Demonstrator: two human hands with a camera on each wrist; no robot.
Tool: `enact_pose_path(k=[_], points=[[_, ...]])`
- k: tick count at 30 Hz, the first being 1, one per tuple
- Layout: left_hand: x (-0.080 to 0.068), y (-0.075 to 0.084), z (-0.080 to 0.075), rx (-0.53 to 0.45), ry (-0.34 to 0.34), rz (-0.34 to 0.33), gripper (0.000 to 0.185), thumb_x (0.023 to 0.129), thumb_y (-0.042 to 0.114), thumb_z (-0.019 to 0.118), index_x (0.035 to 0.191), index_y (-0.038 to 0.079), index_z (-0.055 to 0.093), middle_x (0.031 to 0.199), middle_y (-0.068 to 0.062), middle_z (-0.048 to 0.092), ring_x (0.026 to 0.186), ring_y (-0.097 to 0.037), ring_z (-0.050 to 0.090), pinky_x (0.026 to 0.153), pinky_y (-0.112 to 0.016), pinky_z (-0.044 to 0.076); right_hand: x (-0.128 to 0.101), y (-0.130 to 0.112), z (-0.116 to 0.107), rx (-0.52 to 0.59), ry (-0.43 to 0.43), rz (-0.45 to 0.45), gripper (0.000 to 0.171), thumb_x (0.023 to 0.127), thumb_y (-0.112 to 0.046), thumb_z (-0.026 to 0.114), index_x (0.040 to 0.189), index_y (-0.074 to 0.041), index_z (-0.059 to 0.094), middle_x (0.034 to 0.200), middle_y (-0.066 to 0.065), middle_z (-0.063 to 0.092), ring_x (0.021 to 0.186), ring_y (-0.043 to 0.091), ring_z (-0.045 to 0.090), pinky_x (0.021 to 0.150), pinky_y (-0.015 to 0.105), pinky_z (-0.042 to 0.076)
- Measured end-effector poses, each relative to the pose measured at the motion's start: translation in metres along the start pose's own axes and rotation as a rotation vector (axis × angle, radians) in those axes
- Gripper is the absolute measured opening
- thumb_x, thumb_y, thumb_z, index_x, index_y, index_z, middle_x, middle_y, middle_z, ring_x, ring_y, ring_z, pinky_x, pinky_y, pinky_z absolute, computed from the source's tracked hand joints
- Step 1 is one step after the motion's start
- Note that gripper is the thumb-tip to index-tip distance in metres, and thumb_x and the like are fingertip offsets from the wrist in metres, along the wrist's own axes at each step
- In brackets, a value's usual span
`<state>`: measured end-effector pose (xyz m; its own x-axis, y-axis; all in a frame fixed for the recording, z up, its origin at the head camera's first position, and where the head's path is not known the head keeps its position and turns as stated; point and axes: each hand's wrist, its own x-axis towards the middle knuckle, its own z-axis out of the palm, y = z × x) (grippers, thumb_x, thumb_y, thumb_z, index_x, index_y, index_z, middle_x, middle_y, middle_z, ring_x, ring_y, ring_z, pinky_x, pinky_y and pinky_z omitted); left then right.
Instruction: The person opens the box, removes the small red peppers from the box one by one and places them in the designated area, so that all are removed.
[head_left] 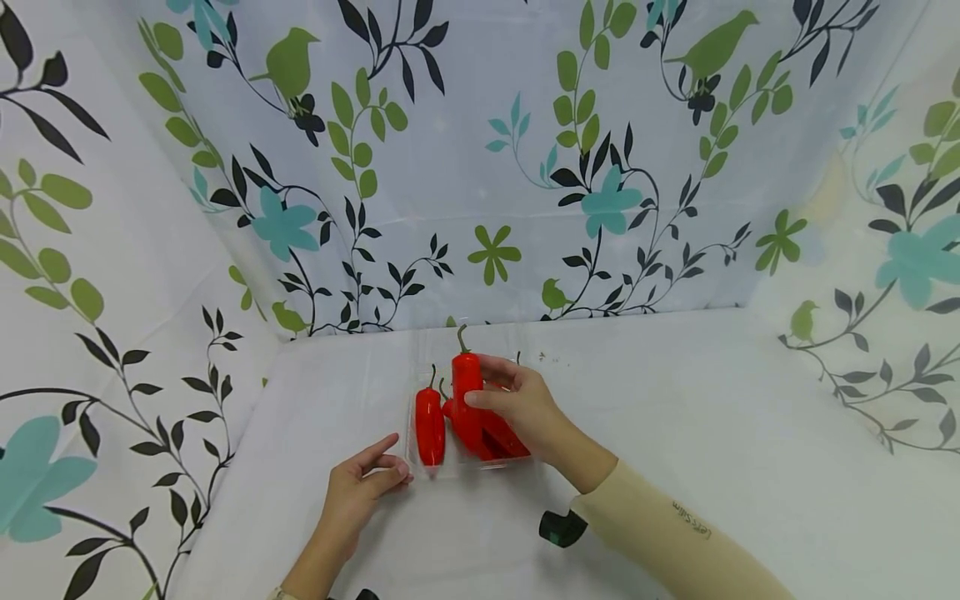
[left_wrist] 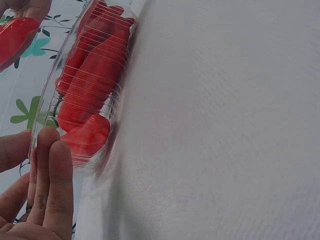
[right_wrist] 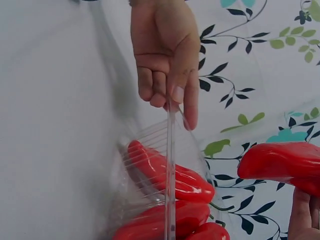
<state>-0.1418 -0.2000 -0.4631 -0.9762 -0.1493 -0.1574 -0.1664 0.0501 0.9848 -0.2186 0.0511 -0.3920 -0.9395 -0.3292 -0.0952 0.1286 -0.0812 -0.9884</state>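
A clear plastic container (right_wrist: 170,150) with a ribbed wall holds several shiny red peppers (head_left: 430,427) with thin stems. My right hand (head_left: 525,408) grips one red pepper (head_left: 467,375) between thumb and fingers, stem up, raised over the container; in the right wrist view this pepper (right_wrist: 280,160) hangs apart from the others. At the container's near left corner, my left hand (head_left: 367,483) pinches the rim, its thumb on one side and fingers on the other, as the right wrist view of that hand (right_wrist: 165,60) shows. The lower part of the held pepper overlaps those behind it in the head view.
A white cloth covers the table (head_left: 675,400). Behind and at both sides hang white curtains (head_left: 480,167) printed with leaves, birds and blue flowers. A black wrist device (head_left: 562,529) sits below the right forearm's beige sleeve (head_left: 667,533).
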Motion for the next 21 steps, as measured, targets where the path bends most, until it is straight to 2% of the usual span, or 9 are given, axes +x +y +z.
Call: enact_pose_path(k=[9,16,21], points=[[0.0,0.0,0.0,-0.008,0.003,-0.003,0.052,0.091,0.001,0.073,0.141,0.002,0.058,0.099,-0.014,0.067,0.086,-0.025,0.073,0.08,-0.033,0.062,-0.004,-0.011,-0.027,0.202,0.024,-0.016,0.062,0.091,-0.009,0.074,0.147,-0.012,0.046,0.144,0.009,0.053,0.131,0.031,0.05,0.106,0.049,0.048],[0.001,0.0,-0.001,-0.014,-0.006,-0.002,0.052,0.091,0.001,0.073,0.14,0.001,0.059,0.099,-0.014,0.066,0.087,-0.026,0.073,0.08,-0.033,0.062,-0.004,-0.014,-0.049,0.232,0.043,-0.042,0.063,0.096,-0.007,0.068,0.151,-0.008,0.039,0.147,0.012,0.047,0.134,0.031,0.047,0.107,0.044,0.048],[0.001,0.001,-0.002,-0.016,-0.008,-0.007,0.052,0.09,0.0,0.074,0.14,0.001,0.059,0.098,-0.014,0.066,0.087,-0.026,0.073,0.08,-0.034,0.062,-0.003,-0.013,-0.065,0.236,0.091,-0.039,0.063,0.096,-0.007,0.068,0.152,-0.008,0.04,0.147,0.012,0.047,0.133,0.031,0.047,0.101,0.037,0.053]])
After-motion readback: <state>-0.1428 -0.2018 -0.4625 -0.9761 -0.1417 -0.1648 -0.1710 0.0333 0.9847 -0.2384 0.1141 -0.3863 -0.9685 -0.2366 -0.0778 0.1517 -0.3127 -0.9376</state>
